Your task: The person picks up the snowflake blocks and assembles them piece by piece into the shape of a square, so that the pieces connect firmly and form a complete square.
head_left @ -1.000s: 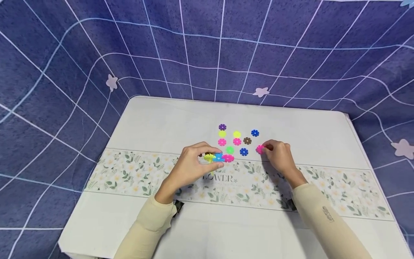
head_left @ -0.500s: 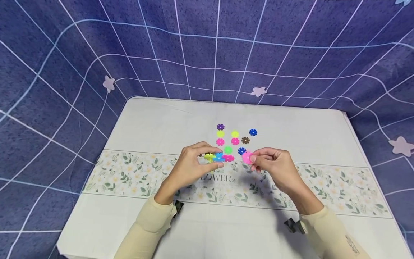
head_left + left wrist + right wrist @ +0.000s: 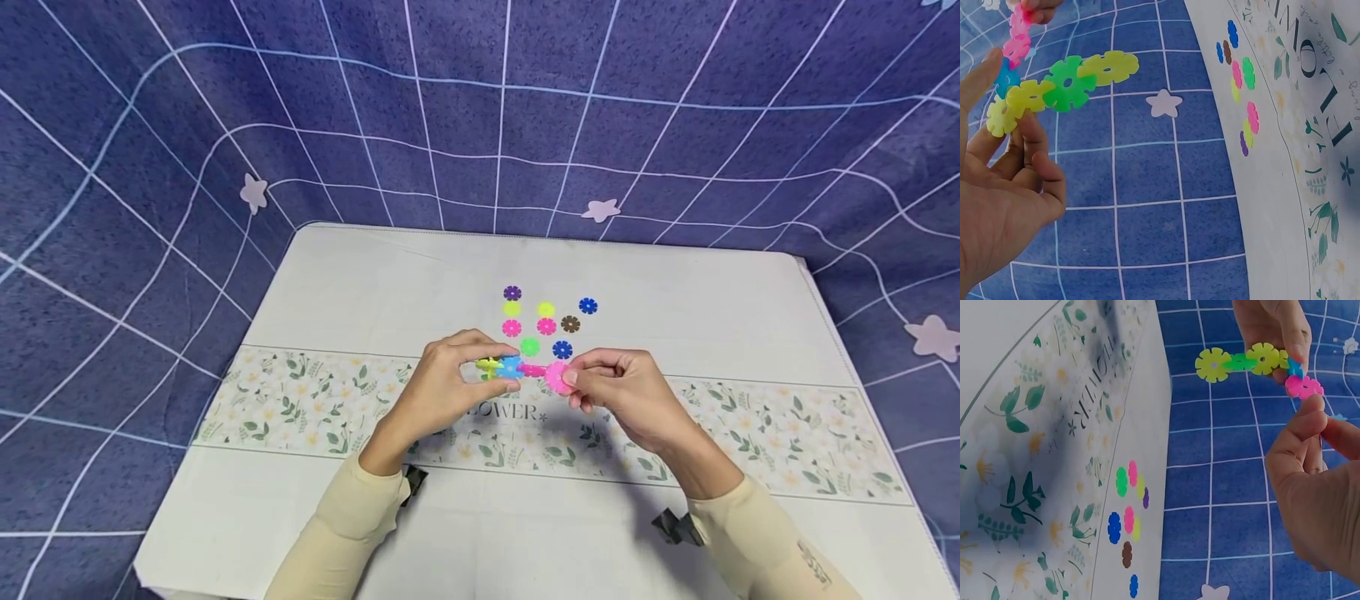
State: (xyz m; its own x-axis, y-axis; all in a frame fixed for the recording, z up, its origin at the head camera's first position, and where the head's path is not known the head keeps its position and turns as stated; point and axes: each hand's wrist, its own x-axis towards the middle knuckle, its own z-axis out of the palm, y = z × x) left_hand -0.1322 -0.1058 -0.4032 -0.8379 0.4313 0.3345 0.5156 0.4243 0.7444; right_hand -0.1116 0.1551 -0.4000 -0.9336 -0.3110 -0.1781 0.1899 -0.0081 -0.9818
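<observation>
Above the table, my left hand (image 3: 452, 379) pinches a chain of notched plastic discs. In the left wrist view the chain runs through yellow discs (image 3: 1029, 95), a green disc (image 3: 1069, 83), a blue disc (image 3: 1007, 78) and a pink disc (image 3: 1017, 49). The blue one sits between thumb and fingers. My right hand (image 3: 626, 392) pinches another pink disc (image 3: 558, 378) between thumb and forefinger, its edge at the chain's pink end disc (image 3: 533, 370). Whether the two pink discs are slotted together I cannot tell. In the right wrist view the fingers mostly hide the held disc.
Loose discs lie flat on the white table (image 3: 375, 283) beyond my hands: purple (image 3: 512, 293), yellow (image 3: 546, 309), pink (image 3: 512, 328), brown (image 3: 571, 324), green (image 3: 529, 347) and blue (image 3: 588, 306). A floral strip (image 3: 300, 400) crosses the table. A blue curtain (image 3: 465, 125) hangs behind.
My right hand has lifted the pink disc off the table and brought it left, up to the chain's pink end. My left hand has kept its hold, almost still.
</observation>
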